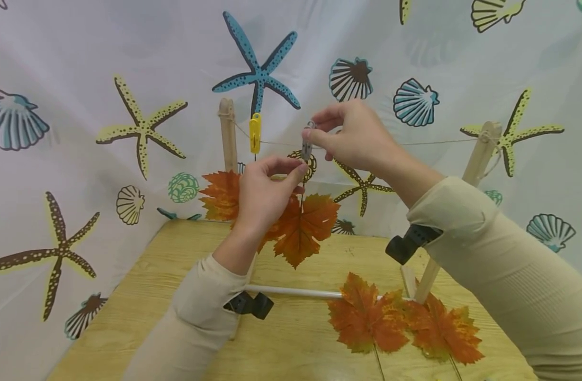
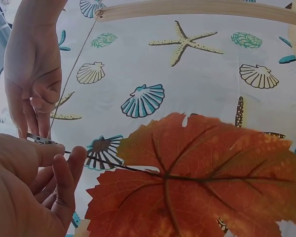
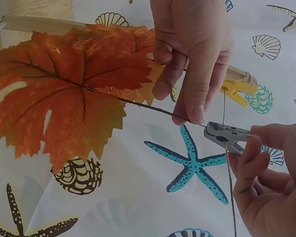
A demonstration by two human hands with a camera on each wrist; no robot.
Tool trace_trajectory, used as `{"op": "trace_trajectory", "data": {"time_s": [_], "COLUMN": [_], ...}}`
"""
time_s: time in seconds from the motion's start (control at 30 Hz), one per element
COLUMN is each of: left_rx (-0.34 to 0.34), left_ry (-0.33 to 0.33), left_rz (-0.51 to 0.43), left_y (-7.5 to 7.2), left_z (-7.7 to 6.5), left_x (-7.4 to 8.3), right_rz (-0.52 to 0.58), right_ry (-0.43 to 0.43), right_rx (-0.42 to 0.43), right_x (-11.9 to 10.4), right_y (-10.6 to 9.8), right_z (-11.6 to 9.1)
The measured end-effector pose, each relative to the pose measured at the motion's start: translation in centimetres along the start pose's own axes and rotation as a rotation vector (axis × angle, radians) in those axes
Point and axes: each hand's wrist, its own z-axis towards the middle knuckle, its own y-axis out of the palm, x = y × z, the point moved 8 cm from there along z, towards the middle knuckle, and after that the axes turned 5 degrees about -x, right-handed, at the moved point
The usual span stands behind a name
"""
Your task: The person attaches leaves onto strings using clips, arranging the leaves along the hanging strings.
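In the head view my left hand (image 1: 267, 193) pinches the thin dark stem (image 3: 153, 108) of an orange artificial maple leaf (image 1: 302, 227), which hangs below the fingers. Just above, my right hand (image 1: 357, 135) grips a grey clothespin (image 3: 222, 133) by its handle ends. The clothespin's jaws sit across the twine (image 1: 438, 142), at the tip of the stem, in the right wrist view. Further left on the twine, a yellow clothespin (image 1: 255, 135) is clipped over another orange leaf (image 1: 221, 196), partly covered by my left hand.
Wooden posts (image 1: 228, 137) hold up the twine at left and right. A white rod (image 1: 295, 291) runs low between their bases. Two more orange leaves (image 1: 367, 317) lie on the wooden table (image 1: 281, 338) at the front right. Behind hangs a shell-and-starfish patterned curtain (image 1: 186, 47).
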Motion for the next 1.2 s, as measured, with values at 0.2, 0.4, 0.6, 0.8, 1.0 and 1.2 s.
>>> {"op": "trace_trajectory", "data": {"time_s": [0.2,0.4,0.6,0.8,1.0,1.2], "left_rx": [0.006,-0.010,-0.007,-0.017,-0.023,-0.026], "left_ry": [-0.023,-0.029,-0.027,-0.033,-0.028,-0.021], "left_rz": [0.051,0.069,0.060,0.036,0.048,0.062], "left_y": [-0.2,-0.2,-0.9,-1.3,-1.5,-1.9], "left_z": [-0.4,-0.7,-1.1,-1.1,-1.3,-1.6], "left_x": [-0.4,-0.9,-1.4,-1.7,-1.7,-1.8], "right_rz": [-0.013,-0.013,0.006,0.070,0.117,0.153], "right_ry": [0.009,0.003,-0.026,-0.045,-0.095,-0.139], "right_rx": [-0.028,-0.038,-0.041,-0.001,0.054,0.051], "right_x": [0.2,0.4,0.8,1.8,2.4,2.9], "right_y": [0.5,0.6,0.7,0.6,-0.2,0.0], "right_z": [-0.1,-0.4,-1.1,-1.7,-2.6,-3.1]}}
